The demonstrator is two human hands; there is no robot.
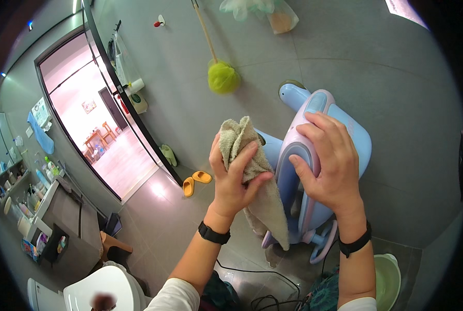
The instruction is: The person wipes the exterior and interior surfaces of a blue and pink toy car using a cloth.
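A beige-grey terry cloth (268, 210) is bunched in my left hand (235, 179), its loose end hanging down past the wrist. Beside it stands a light-blue and pink plastic child's item (352, 144), perhaps a ride-on toy, with rounded legs and a purple-pink pedal-like loop (326, 243) at its lower end. My right hand (328, 163) grips its pink upper part, thumb on the near side and fingers over the top. The cloth overlaps the item's left side in view; whether they touch, I cannot tell.
A black cable (258, 270) lies coiled on the tiled floor by my legs. A pale green basin (387, 280) sits at lower right, a white toilet (99, 287) at lower left. Yellow slippers (194, 182) lie near the open glass door (134, 101). A green bath puff (223, 77) hangs on the wall.
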